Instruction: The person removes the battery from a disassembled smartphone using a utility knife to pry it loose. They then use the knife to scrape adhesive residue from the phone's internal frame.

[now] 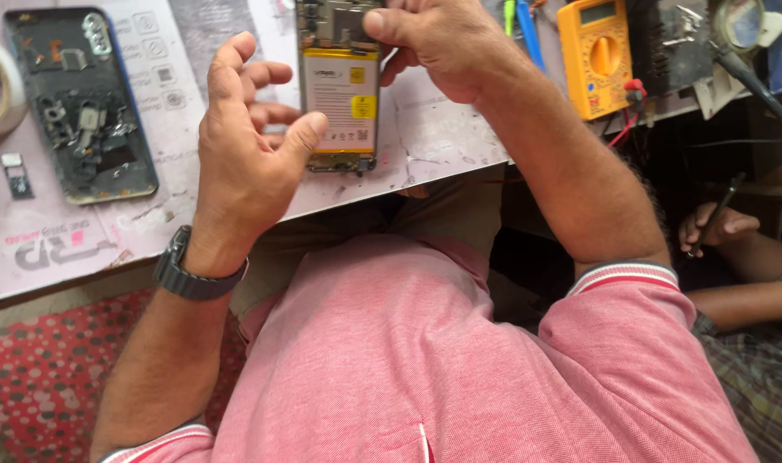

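Item: opened phone (pixel 340 94), battery exposed, laid near the tabletop (pixel 442 141) front edge.
Right hand (pixel 446 43): fingers pinched on its upper part.
Left hand (pixel 249 141): fingers spread, empty.
Risk: battery judged puncturable if pried hard.

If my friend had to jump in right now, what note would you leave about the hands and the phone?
Left hand: open, fingers spread, thumb against the lower edge of the opened phone.
Right hand: pressing on the phone's upper part.
Phone lies on the work mat, back off, battery showing.
Removed back cover lies to the left, small parts on it.
Done: cover off. Left: battery is in place.
Yellow meter to the right.
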